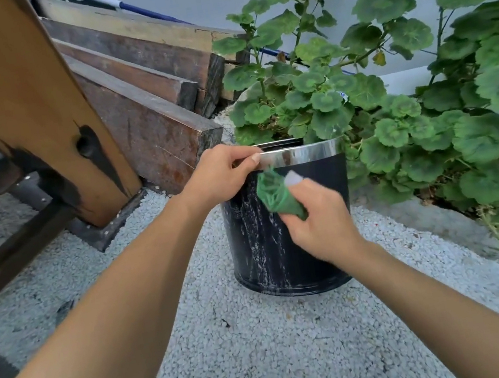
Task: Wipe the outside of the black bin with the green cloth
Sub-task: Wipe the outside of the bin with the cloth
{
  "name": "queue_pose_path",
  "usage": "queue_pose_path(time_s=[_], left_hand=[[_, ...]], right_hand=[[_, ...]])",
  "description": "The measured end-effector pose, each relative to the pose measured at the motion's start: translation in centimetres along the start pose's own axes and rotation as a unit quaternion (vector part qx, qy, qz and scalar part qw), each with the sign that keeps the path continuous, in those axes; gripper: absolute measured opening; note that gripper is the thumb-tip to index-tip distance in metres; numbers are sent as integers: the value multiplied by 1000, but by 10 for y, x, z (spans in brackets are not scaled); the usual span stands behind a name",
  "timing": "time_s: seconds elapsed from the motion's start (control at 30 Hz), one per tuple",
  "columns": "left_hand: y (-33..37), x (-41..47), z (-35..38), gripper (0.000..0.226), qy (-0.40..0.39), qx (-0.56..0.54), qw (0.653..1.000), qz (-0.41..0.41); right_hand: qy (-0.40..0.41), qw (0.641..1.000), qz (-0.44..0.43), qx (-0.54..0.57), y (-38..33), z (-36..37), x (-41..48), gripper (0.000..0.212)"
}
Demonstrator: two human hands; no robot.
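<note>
The black bin (261, 246) stands upright on pebbled ground, round, with a shiny metal band around its top rim. White streaks run down its left front side. My left hand (222, 173) grips the rim at the bin's upper left. My right hand (320, 219) is closed on the bunched green cloth (277, 195) and presses it against the bin's outside wall just below the metal band. The bin's right side and back are hidden by my hand and by leaves.
A leafy green plant (411, 113) crowds the bin from behind and from the right. Stacked wooden beams (143, 107) and a slanted wooden post (26, 104) lie to the left. Pale pebbled ground (270, 351) stretches in front of the bin. A concrete kerb (430, 217) runs at the right.
</note>
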State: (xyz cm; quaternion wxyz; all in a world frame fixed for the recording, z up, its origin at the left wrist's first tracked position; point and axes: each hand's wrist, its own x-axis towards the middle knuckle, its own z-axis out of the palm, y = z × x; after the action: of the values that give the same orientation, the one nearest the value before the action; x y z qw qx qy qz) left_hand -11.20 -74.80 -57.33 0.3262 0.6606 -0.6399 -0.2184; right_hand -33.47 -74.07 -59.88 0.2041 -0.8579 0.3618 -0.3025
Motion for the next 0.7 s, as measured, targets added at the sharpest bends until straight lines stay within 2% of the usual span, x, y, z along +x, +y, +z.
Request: queue_pose_path(time_s=[0.23,0.33,0.43,0.53,0.6,0.7], left_hand=[[-8,-2,-2,29,-7,-7,1000,-3],[-11,-5,-1,28,-7,-13,1000,-11],[-10,-8,-3,27,-6,-23,1000,-21],[-8,-10,-4,27,-5,-26,999,-24],[-8,-12,-6,26,-6,-28,999,-31],[-9,-13,-8,26,-10,-25,999,-34]], right_hand=[[-229,972,18,-59,18,35,-98,7],[-246,967,61,-25,21,36,-113,5],[-185,964,176,76,18,22,-108,18],[-81,917,303,248,7,-9,-78,22],[6,908,297,297,-2,-34,-48,25],[145,959,170,174,-14,-61,0,12]])
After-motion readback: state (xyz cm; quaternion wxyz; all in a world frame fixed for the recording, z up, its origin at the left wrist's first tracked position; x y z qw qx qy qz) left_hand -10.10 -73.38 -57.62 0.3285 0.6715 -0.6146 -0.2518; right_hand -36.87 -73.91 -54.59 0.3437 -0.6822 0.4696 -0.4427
